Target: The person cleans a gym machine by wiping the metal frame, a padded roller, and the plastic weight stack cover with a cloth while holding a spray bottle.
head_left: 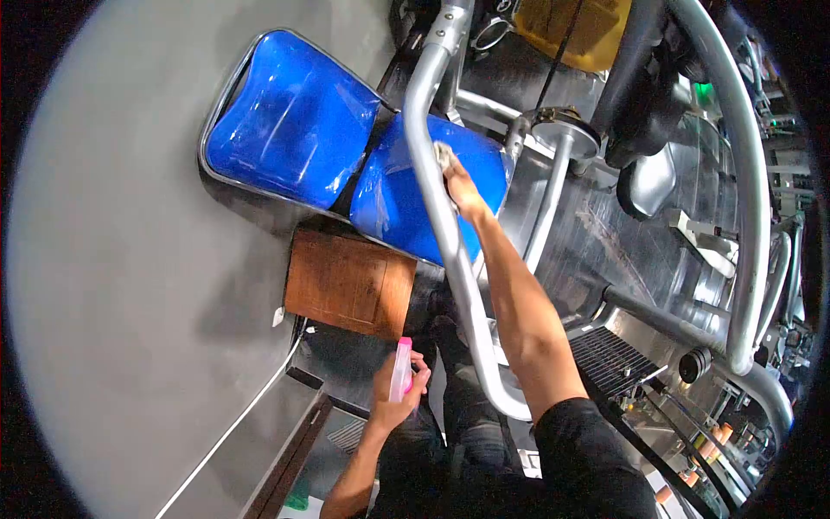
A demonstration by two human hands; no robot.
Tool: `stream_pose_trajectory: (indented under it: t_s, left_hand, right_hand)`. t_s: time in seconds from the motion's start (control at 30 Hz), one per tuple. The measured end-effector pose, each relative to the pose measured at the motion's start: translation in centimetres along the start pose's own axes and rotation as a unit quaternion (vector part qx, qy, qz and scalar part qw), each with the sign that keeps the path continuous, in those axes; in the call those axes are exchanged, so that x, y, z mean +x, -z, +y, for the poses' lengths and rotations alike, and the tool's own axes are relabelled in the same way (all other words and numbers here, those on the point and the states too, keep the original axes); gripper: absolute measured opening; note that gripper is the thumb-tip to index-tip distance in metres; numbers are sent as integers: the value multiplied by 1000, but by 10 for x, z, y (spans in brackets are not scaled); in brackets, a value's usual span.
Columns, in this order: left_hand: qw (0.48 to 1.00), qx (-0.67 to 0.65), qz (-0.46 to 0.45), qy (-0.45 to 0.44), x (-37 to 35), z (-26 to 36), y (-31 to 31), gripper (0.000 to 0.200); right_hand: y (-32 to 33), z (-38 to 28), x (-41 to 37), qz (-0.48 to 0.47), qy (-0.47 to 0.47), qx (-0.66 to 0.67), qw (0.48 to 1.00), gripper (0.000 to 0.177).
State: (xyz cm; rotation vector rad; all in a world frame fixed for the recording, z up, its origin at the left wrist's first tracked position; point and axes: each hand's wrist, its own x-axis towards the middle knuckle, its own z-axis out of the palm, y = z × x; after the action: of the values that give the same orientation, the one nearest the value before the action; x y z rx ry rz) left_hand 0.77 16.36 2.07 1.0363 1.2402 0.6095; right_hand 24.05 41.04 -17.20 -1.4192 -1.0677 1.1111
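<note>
My left hand [402, 396] is wrapped around a clear spray bottle [399, 372] with a pink top, held low in front of my legs. Stretched forward, my right hand [462, 187] grips a crumpled pale cloth [443, 156] right at the edge of a bent grey metal tube [422, 130]. Behind that tube and hand lies the blue seat [399, 195] of a chair, its surface covered in wrinkled clear plastic. The chair's blue backrest [290, 117], framed in metal, leans toward the wall at the upper left.
A brown wooden box [350, 281] stands beside the chair. Along the left runs a grey wall [121, 242] with a white cable [229, 432]. More gym machine frames fill the right, including a thick curved tube [750, 173] and a round metal plate [566, 134].
</note>
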Motion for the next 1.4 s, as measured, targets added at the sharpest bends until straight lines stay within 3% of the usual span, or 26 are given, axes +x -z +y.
stream_pose_trajectory:
  t_s: [0.07,0.2,0.23,0.3,0.33,0.37,0.43,0.5,0.57,0.6,0.63,0.67,0.7,0.73,0.83,0.9,0.97,1.03,1.07,1.13,1.2,1.23,1.3,1.33,1.37,1.4]
  left_hand:
    - [1000,-3,5,4,3,2,0,24]
    - [1000,-24,8,7,7,-3,-4,24]
    - [999,-28,13,9,7,-1,-5,24]
    - [999,-48,7,6,9,6,-5,25]
    - [999,-41,4,17,8,6,-3,26]
    - [999,-43,9,16,8,5,-1,26]
    - [999,-52,2,5,8,2,4,26]
    - [998,-60,18,18,8,4,9,26]
    - [997,-71,31,30,6,0,16,26]
    - [995,-87,36,34,7,-8,21,26]
    - [993,-104,43,39,6,-14,24,26]
    - [990,-125,53,28,5,-8,26,26]
    - [989,-129,61,31,4,-8,28,26]
    - [992,-106,67,17,3,-8,31,26]
    - [991,-104,79,22,-3,-14,35,28]
    - [988,-120,101,6,-8,-18,35,28]
    - [985,-134,106,4,-14,-23,35,28]
    - [983,-148,112,3,-17,-24,37,27]
    - [985,-131,109,0,-19,-22,39,26]
    - [987,-117,109,-4,-22,-20,41,25]
    - [982,-126,137,-12,-24,-20,42,23]
    - [981,-130,143,-14,-25,-20,44,23]
    - [977,-151,152,-13,-29,-19,49,23]
    - [973,-157,166,-14,-34,-21,52,23]
    - [972,-162,171,-1,-37,-23,55,23]
    - [970,-166,174,12,-40,-24,57,23]
  right_hand:
    - [-3,-7,7,-25,-186,88,978,48]
    - [19,6,-88,-24,-50,23,998,50]
    - [29,-20,-126,-36,-233,9,972,49]
    - [54,12,-205,-106,-272,-32,956,49]
    - [61,33,-242,-104,-347,65,930,52]
    - [80,93,-298,-119,-360,14,925,56]
    - [76,58,-320,-111,-386,117,908,58]
    - [89,76,-339,-101,-495,2,863,55]
    - [85,61,-301,-164,-429,-14,888,53]
    - [72,62,-276,-59,-441,110,889,51]
    - [68,29,-234,-129,-292,16,947,49]
    - [58,34,-200,-61,-269,-62,959,49]
    - [39,-14,-160,-29,-217,-63,974,47]
    - [40,41,-128,0,-189,35,981,48]
    - [3,-79,-53,27,34,-159,986,44]
    - [-3,-101,-24,-62,231,-352,905,54]
    - [-13,-119,-16,-165,304,-579,738,49]
    - [-18,-97,-21,-234,360,-588,685,46]
    - [-21,-64,-32,-239,365,-586,683,46]
    - [-19,-3,-71,-233,345,-718,557,36]
    - [-44,-63,-117,-431,35,-732,526,28]
    - [-32,-66,-151,-518,168,-719,432,19]
    - [-2,-10,-214,-648,145,-624,413,20]
    - [39,68,-271,-579,181,-596,526,16]
    - [-8,-64,-231,-585,227,-614,479,15]
    - [-15,-58,-209,-588,231,-613,475,15]
